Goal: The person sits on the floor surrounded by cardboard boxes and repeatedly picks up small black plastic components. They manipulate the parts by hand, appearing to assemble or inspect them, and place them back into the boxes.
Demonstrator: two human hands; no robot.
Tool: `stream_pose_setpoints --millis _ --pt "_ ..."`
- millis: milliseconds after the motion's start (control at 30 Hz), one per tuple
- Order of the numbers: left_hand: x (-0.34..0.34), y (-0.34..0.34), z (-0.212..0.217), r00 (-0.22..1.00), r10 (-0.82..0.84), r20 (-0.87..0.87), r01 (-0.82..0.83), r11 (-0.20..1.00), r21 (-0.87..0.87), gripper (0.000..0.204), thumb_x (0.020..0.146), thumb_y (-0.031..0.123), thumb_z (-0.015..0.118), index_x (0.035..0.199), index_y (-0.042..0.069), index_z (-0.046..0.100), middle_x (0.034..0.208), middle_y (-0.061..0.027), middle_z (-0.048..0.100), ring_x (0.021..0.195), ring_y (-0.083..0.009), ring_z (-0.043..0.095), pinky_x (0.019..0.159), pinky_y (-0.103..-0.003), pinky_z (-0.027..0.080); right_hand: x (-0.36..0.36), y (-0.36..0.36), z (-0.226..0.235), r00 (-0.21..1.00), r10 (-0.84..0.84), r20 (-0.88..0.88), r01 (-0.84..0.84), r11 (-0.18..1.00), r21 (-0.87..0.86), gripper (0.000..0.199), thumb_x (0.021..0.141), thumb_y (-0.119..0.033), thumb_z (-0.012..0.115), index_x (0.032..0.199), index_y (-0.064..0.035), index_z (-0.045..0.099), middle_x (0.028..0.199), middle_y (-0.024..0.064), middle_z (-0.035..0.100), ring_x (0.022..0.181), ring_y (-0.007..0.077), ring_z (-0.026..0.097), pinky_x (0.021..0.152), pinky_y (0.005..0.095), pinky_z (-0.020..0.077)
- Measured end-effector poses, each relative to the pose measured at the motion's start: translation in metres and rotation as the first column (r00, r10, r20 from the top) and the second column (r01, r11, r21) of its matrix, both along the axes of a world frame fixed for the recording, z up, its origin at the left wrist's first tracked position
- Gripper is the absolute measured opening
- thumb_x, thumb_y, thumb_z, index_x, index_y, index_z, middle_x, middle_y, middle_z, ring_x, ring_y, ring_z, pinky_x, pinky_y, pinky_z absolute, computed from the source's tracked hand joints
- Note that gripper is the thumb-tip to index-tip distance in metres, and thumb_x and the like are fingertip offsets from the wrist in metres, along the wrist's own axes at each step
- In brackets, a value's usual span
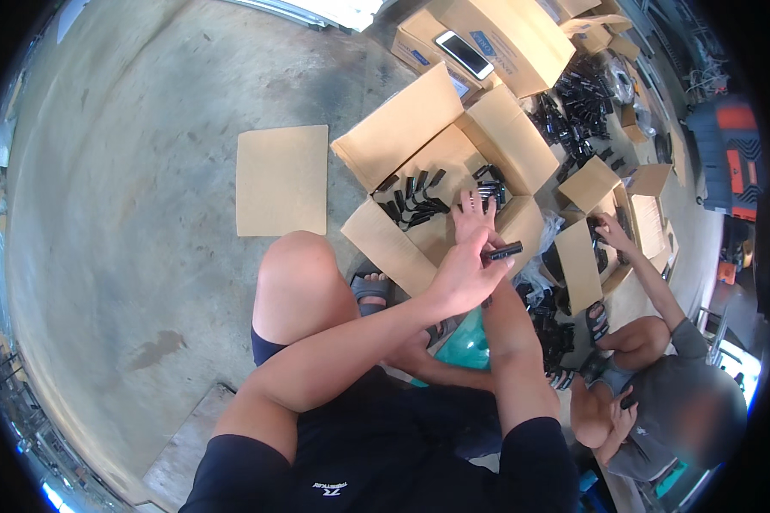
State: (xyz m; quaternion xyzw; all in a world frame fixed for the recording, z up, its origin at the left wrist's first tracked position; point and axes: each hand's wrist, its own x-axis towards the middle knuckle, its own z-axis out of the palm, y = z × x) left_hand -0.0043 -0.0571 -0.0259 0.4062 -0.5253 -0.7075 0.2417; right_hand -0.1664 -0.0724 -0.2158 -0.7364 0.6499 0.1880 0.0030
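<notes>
While the person sits on the concrete floor [145,171], the left hand [464,272] curls shut around a small black part [503,250], lifting it clear to look it over. Beyond it, the right hand [474,215] reaches flat, fingers spread, over the open cardboard box [419,137], near its right edge, above loose black parts [412,205].

Noted beyond my work: flat cardboard sheet [282,179] lies on the concrete floor [145,171], left of it. A phone [464,54] rests on a closed carton [505,34], far beyond the sheet's right side.
</notes>
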Motion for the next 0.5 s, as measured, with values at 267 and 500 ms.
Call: stream_pose_setpoints --millis 267,500 --pt "0.015 -0.009 -0.032 0.974 0.151 -0.171 -0.157 0.987 -0.02 0.034 0.102 0.026 0.064 0.122 -0.001 0.063 0.1 -0.0039 0.067 0.087 -0.0099 0.06 0.073 -0.027 0.05 -0.005 0.018 -0.026 0.992 -0.129 0.001 0.129 0.989 -0.076 0.023 0.09 -0.03 0.06 0.103 -0.0118 0.067 0.123 0.0107 0.056 0.123 0.03 0.05 0.1 0.0468 0.0419" --pt "0.039 -0.034 -0.032 0.942 0.257 -0.215 -0.191 0.94 0.284 0.031 0.105 0.038 0.06 0.11 0.008 0.068 0.082 0.0006 0.061 0.069 -0.0101 0.061 0.059 -0.026 0.05 0.004 0.03 0.081 0.624 -0.185 0.759 0.595 0.743 -0.307 0.01 0.09 -0.005 0.066 0.099 -0.0026 0.062 0.101 0.018 0.066 0.094 0.0384 0.066 0.081 0.0451 0.0539"
